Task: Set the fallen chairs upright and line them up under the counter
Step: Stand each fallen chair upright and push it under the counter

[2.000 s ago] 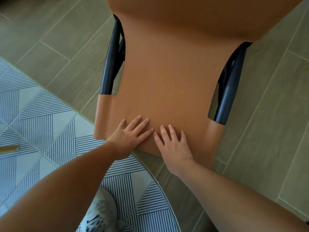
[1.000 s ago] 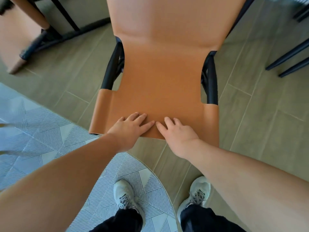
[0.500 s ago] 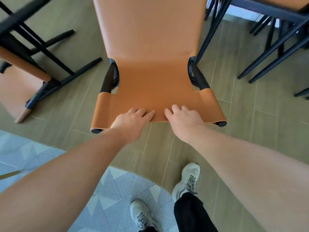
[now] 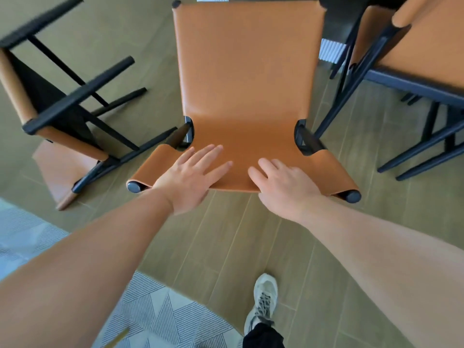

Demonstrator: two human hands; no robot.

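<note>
From the head camera, looking down, we see an upright chair [image 4: 247,79] with a tan leather seat and back on a black frame, standing on a wood-look tiled floor [image 4: 226,234] directly ahead of us. Our left hand [image 4: 188,178] lies flat on the top edge of its backrest, fingers spread wide and holding nothing. Our right hand [image 4: 283,187] rests on the same edge just beside it, fingers loosely extended with the thumb below the edge; it grips nothing that we can see.

To the left, a fallen chair [image 4: 57,114] of the same kind lies on its side, its black legs pointing toward the upright one. To the right, a third chair [image 4: 411,54] stands upright, close to a dark counter edge [image 4: 339,18] at the top. A patterned grey rug [image 4: 160,320] covers the lower left floor, and one white sneaker [image 4: 262,300] shows below.
</note>
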